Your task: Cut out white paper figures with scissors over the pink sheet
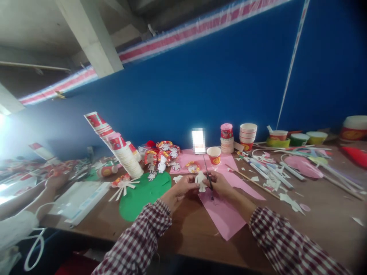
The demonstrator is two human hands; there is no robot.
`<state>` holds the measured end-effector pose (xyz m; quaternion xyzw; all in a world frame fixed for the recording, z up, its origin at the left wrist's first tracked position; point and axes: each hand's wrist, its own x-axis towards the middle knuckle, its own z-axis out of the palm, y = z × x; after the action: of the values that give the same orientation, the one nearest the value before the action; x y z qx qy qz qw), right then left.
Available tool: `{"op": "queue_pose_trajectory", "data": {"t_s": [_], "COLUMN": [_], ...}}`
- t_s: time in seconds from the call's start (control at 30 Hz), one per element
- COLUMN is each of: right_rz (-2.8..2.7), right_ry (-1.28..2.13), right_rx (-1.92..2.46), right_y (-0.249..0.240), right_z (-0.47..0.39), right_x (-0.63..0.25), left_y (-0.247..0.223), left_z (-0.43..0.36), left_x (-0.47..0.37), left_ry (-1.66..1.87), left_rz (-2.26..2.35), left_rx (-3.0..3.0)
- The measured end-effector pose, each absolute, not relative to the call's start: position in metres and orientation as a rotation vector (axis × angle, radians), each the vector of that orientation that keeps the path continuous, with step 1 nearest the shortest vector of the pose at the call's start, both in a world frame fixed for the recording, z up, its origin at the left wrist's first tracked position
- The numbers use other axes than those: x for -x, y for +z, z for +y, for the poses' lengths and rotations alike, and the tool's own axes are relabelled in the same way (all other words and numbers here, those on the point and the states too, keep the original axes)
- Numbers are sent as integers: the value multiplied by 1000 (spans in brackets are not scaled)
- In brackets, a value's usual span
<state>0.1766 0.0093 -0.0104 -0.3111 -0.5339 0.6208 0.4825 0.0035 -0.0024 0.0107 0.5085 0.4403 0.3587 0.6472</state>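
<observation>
A small white paper figure cutout [201, 182] is pinched between the thumb and fingers of my left hand [183, 188]. My right hand [220, 185] is closed around a slim dark tool [209, 181], right beside the cutout. It looks long and thin, but its exact kind is hard to make out. Below both hands lies a sheet of pink paper [222, 219] on the brown table. Just beyond them sit a red and white paper cup [214, 156] and a round, frilled paper piece [192, 166].
Several finished paper figures [162, 158] lie left of centre, near green paper [146, 194] and a leaning stack of cups [123, 152]. Markers [263, 170], sticks and scraps spread over the right side. Another person's arm [43, 191] reaches in at far left. A blue wall [215, 88] stands behind.
</observation>
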Motion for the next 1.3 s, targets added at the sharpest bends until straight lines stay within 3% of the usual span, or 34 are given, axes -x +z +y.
{"op": "queue_pose_trajectory", "data": {"t_s": [0.73, 1.3], "right_rz": [-1286, -1580], "right_ry": [1447, 1424], "right_rx": [888, 1033], "right_y": [-14, 1], "right_z": [11, -3], "right_x": [-178, -174], "left_y": [4, -2], "left_z": [5, 24], "left_x": [-6, 18], "left_ry": [815, 1276], "left_rz": [1017, 1082], "left_rx": [-1202, -816]}}
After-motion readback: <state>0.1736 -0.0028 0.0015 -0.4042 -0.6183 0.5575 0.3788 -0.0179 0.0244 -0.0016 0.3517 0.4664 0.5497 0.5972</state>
